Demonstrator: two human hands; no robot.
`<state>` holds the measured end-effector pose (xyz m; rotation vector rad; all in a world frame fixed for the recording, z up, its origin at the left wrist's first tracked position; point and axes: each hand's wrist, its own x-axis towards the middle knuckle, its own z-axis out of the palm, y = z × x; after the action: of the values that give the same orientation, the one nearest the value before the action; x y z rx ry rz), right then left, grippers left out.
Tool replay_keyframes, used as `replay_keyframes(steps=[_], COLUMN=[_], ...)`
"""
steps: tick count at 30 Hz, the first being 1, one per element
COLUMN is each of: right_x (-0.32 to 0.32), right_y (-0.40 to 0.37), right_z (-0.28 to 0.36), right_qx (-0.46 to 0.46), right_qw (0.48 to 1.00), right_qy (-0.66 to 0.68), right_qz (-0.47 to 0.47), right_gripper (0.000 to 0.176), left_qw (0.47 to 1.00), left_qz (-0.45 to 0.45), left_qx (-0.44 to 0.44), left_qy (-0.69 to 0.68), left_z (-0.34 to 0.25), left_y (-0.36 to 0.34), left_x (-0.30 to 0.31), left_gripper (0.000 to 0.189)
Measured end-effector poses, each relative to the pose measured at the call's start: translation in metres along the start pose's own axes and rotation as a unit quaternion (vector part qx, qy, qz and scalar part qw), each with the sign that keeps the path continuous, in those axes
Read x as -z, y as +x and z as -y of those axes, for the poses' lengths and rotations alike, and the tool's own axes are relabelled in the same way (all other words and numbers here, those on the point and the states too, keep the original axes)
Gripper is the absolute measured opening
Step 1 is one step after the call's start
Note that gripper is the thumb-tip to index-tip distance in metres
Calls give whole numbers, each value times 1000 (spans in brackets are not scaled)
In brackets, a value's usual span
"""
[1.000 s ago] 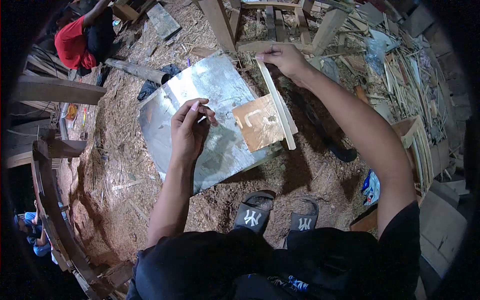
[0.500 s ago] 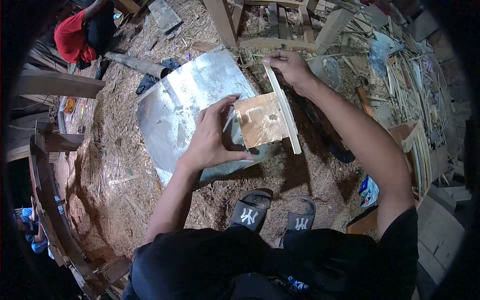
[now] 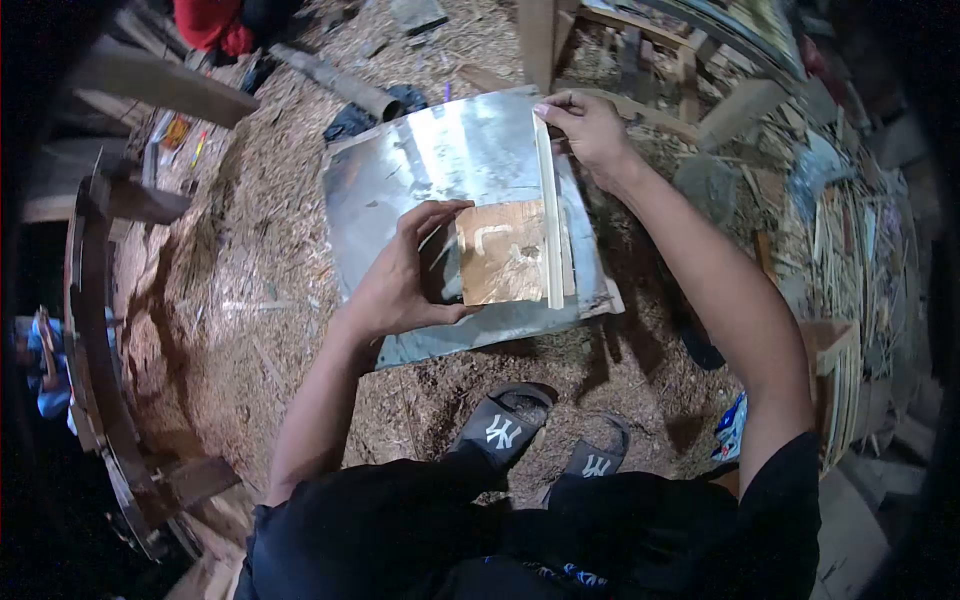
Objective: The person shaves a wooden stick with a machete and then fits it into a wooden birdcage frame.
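Observation:
My left hand (image 3: 400, 275) spans the left side of a small square wooden board (image 3: 503, 272), fingertips at its upper left corner and thumb at its lower left corner. A pale rounded-bracket mark and a dark knot show on the board's face. Along its right edge runs a long thin wooden strip (image 3: 553, 230). My right hand (image 3: 592, 130) pinches the strip's far end between thumb and fingers. Beneath both lies a shiny metal-topped surface (image 3: 415, 150), which the board and strip overlap in this view.
Wood shavings (image 3: 240, 240) cover the ground. A pipe-like piece (image 3: 340, 83) lies beyond the metal surface, near a black plastic bag (image 3: 408, 97). Wooden frames stand at the left and far right. A person in red (image 3: 210, 25) is at the back, another in blue (image 3: 52, 375) far left.
The strip has swung from slanted to nearly straight up and down in view, along the board's edge. My left thumb has come in to the board's lower corner. The whole view has shifted.

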<state>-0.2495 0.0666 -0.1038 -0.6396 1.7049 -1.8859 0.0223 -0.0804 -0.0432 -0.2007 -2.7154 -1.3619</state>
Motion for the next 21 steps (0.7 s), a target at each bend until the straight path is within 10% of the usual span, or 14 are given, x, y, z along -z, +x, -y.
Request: replay_keyframes(steps=[18, 20, 21], right_x=[-77, -62, -56], right_y=[19, 19, 9], right_z=[25, 19, 27], right_qx=[28, 368, 368], right_qw=[981, 884, 884], right_qy=[-123, -283, -284], right_qz=[150, 48, 48], right_gripper=[22, 23, 23], left_qw=[996, 997, 997], left_qz=[-14, -12, -14], left_qx=[67, 66, 66], left_qy=[-54, -49, -44], left_z=[5, 4, 4], left_y=[-21, -22, -22], left_x=[24, 24, 24], left_gripper=[108, 110, 112])
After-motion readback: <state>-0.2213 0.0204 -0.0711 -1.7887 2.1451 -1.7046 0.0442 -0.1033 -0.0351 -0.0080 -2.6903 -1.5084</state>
